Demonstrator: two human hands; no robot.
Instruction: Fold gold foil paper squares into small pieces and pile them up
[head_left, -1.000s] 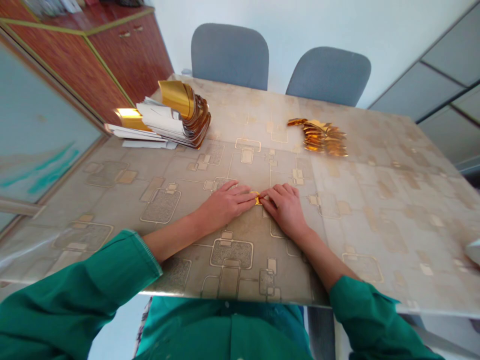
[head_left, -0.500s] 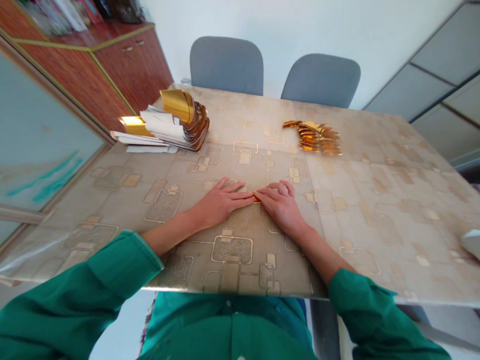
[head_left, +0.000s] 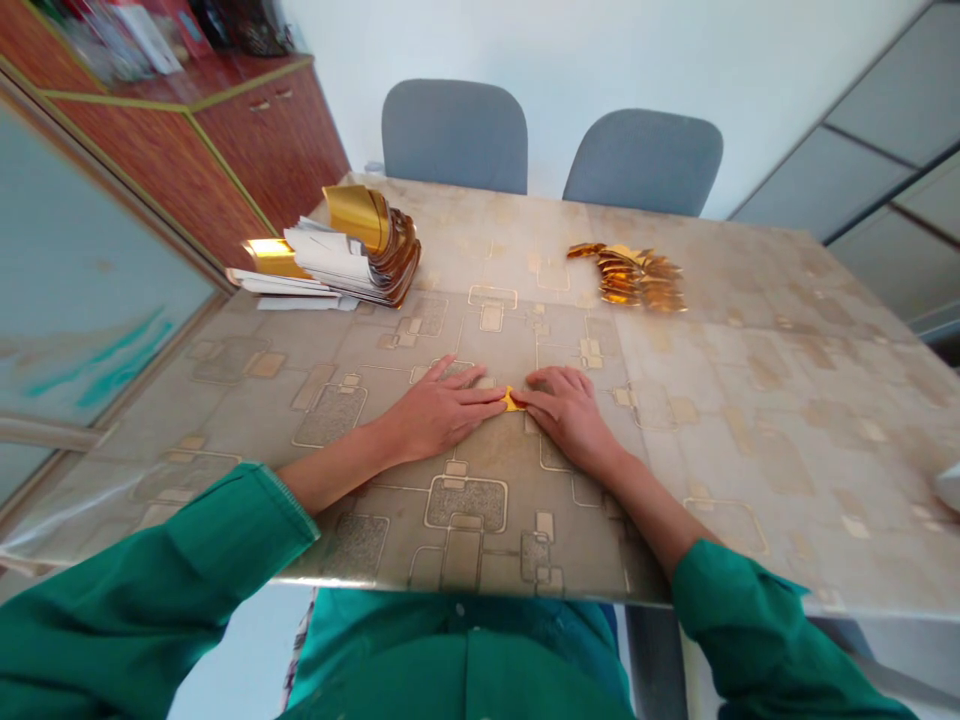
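A small folded piece of gold foil (head_left: 513,401) lies on the table between my fingertips. My left hand (head_left: 442,414) rests flat on the table, its fingertips against the piece's left side. My right hand (head_left: 566,410) presses in from the right, its fingers slightly curled over the foil. Farther back, a curved stack of folded gold foil pieces (head_left: 390,258) leans against white paper strips (head_left: 322,262). A second, looser row of gold foil folds (head_left: 637,281) lies at the back right.
The table has a beige patterned plastic cover (head_left: 720,480). Behind it stand two grey chairs (head_left: 454,135) (head_left: 643,160). A reddish wooden cabinet (head_left: 270,150) and a glass panel (head_left: 90,270) are at the left. A white object (head_left: 951,487) sits at the right edge.
My hands have drawn slightly apart, so more of the gold piece shows between my fingertips. The view has shifted a little, and the stacks have not moved.
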